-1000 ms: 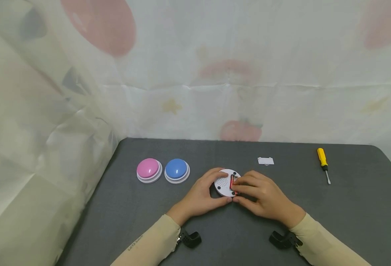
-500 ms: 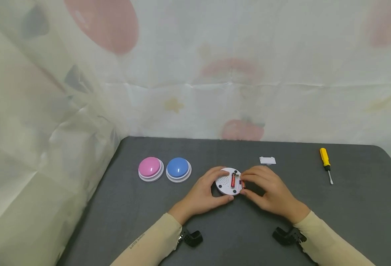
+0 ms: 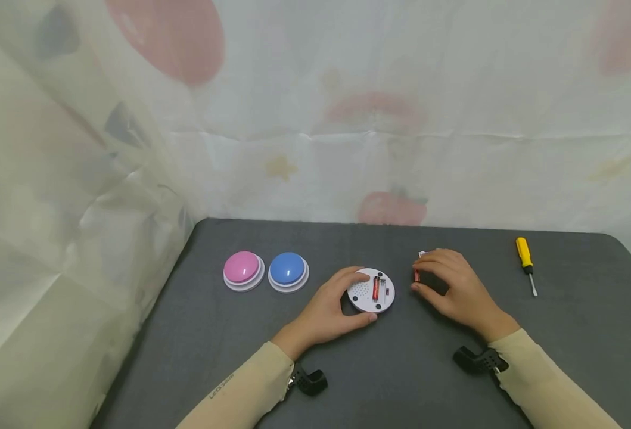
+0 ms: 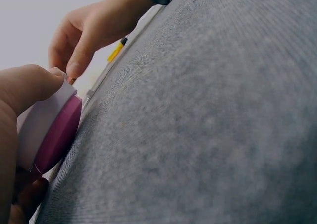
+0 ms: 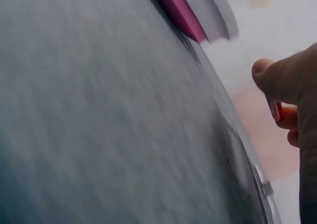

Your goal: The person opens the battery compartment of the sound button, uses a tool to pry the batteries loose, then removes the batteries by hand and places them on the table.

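Observation:
My left hand [image 3: 328, 310] grips an upside-down round button [image 3: 366, 302] by its rim, thumb at the near side and fingers at the far side. Its white underside faces up, and a magenta dome [image 4: 60, 135] shows below in the left wrist view. One red battery [image 3: 376, 289] lies in the uncovered battery slot, beside a vacant bay. To the right of the button, my right hand [image 3: 457, 295] pinches a second red battery [image 3: 416, 276] between thumb and fingers. Behind that hand, a white battery cover [image 3: 422, 254] is mostly hidden.
On the dark grey table [image 3: 197, 357], a pink button [image 3: 241, 267] and a blue button [image 3: 286, 269] stand dome-up at the left. A yellow-handled screwdriver [image 3: 524, 253] lies at the far right. A patterned curtain [image 3: 294, 119] rises behind the table's back edge.
My right hand has drawn one battery out of the button's slot and carried it right, toward the battery cover. My left hand keeps its hold on the button.

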`<state>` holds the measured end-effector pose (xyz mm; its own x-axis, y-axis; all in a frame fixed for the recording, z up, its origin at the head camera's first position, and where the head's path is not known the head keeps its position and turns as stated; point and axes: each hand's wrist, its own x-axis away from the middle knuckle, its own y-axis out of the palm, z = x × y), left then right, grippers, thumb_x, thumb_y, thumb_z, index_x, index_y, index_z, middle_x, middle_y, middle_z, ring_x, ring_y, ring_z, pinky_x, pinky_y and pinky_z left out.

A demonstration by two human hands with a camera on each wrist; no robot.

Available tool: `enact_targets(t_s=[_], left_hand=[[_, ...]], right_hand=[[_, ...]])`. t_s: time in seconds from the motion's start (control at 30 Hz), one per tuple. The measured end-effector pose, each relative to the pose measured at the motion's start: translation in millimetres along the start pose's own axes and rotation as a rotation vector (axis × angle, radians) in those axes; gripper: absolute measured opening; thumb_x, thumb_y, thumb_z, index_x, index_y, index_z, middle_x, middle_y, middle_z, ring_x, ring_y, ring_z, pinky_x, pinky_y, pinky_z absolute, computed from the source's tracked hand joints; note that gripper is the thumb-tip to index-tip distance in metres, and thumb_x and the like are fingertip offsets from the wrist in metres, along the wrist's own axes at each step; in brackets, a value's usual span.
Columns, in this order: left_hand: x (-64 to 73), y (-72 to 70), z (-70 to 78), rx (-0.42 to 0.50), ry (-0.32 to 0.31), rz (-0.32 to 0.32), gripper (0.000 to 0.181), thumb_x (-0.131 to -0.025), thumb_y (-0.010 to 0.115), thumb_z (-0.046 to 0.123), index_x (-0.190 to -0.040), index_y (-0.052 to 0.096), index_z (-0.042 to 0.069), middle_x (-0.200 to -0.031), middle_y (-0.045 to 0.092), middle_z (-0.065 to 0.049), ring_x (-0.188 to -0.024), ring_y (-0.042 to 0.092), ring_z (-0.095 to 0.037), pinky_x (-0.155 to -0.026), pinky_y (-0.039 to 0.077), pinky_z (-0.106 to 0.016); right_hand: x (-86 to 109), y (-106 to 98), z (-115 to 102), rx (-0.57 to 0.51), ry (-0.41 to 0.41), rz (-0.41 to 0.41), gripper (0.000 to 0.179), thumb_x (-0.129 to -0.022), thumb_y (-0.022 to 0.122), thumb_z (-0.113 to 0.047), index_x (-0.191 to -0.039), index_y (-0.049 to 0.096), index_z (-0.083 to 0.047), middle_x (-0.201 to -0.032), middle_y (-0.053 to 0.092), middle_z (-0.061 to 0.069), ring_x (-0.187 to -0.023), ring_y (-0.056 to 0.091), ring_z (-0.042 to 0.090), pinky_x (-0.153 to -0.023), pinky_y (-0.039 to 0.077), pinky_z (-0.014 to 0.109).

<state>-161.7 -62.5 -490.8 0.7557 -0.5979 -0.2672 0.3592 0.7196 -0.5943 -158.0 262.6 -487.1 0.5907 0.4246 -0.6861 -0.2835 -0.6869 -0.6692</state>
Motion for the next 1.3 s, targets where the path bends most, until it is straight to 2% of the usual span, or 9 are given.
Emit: enact_targets(t_s=[0.07,0.17,0.27,0.33,0.67,0.9,1.1,1.3], left_hand=[[-0.2,0.0,-0.5,0.002,0.003,0.001,0.069,-0.090,0.092,0.035,-0.149,0.061,0.018,-0.163,0.049,0.002,-0.151,0.046,-0.014,-0.125,0.038,-0.041],[0.2,0.4,-1.1,0.001,0.005,0.002,0.069,-0.089,0.092,0.034,-0.148,0.061,0.018,-0.163,0.049,0.001,-0.151,0.046,-0.016,-0.124,0.038,-0.042],[0.7,0.6,-1.7,-0.001,0.002,0.000,0.069,-0.089,0.092,0.035,-0.149,0.061,0.018,-0.164,0.049,0.001,-0.151,0.046,-0.017,-0.124,0.039,-0.043],[0.6,0.6,-2.0,-0.002,0.000,-0.002,0.069,-0.089,0.092,0.035,-0.149,0.061,0.018,-0.164,0.049,0.000,-0.151,0.046,-0.017,-0.124,0.039,-0.043],[0.9,-1.9,-1.8,-0.009,-0.003,-0.002,0.069,-0.089,0.092,0.035,-0.149,0.061,0.018,-0.164,0.049,0.000,-0.151,0.046,-0.017,-0.124,0.038,-0.043],[2.4,-1.4,-3.3,-0.017,-0.010,-0.002,0.069,-0.090,0.092,0.036,-0.149,0.061,0.018,-0.164,0.049,0.001,-0.151,0.046,-0.015,-0.125,0.038,-0.041],[1.5,-0.9,-3.6,-0.013,-0.001,0.000,0.069,-0.090,0.092,0.036,-0.149,0.061,0.018,-0.164,0.050,-0.003,-0.151,0.046,-0.016,-0.125,0.038,-0.042],[0.6,-1.3,-3.2,-0.007,-0.008,-0.009,0.070,-0.090,0.092,0.037,-0.150,0.060,0.019,-0.165,0.048,0.000,-0.152,0.045,-0.015,-0.125,0.037,-0.041]], right_hand=[[2.6,-2.7,5.4,0.015,0.023,-0.018,0.044,-0.103,0.076,-0.046,-0.119,0.080,-0.005,-0.119,0.077,0.009,-0.117,0.066,0.037,-0.123,0.034,0.047],[5.5,-6.4,10.5,0.031,0.051,-0.044,0.036,-0.093,0.089,-0.028,-0.119,0.080,-0.006,-0.119,0.076,0.008,-0.116,0.067,0.035,-0.126,0.031,0.054],[7.6,-9.4,13.5,0.054,0.091,-0.071,0.039,-0.081,0.095,-0.013,-0.116,0.080,-0.007,-0.119,0.076,0.007,-0.117,0.066,0.034,-0.126,0.028,0.060],[7.9,-11.0,14.6,0.064,0.109,-0.078,0.040,-0.078,0.096,-0.010,-0.114,0.080,-0.008,-0.118,0.076,0.007,-0.116,0.065,0.034,-0.125,0.027,0.064],[7.6,-10.1,17.8,0.060,0.128,-0.120,0.032,-0.082,0.096,-0.012,-0.110,0.082,-0.010,-0.119,0.076,0.003,-0.118,0.065,0.030,-0.126,0.024,0.067],[7.7,-8.3,17.5,0.049,0.117,-0.130,0.032,-0.082,0.095,-0.010,-0.111,0.082,-0.011,-0.119,0.076,0.004,-0.118,0.066,0.032,-0.125,0.024,0.069],[7.9,-8.8,17.5,0.053,0.137,-0.146,0.030,-0.083,0.094,-0.009,-0.111,0.082,-0.011,-0.119,0.076,0.005,-0.118,0.065,0.033,-0.123,0.026,0.071],[8.7,-9.2,18.6,0.041,0.142,-0.146,0.029,-0.085,0.092,-0.010,-0.113,0.082,-0.010,-0.121,0.076,0.007,-0.118,0.065,0.033,-0.122,0.027,0.071]])
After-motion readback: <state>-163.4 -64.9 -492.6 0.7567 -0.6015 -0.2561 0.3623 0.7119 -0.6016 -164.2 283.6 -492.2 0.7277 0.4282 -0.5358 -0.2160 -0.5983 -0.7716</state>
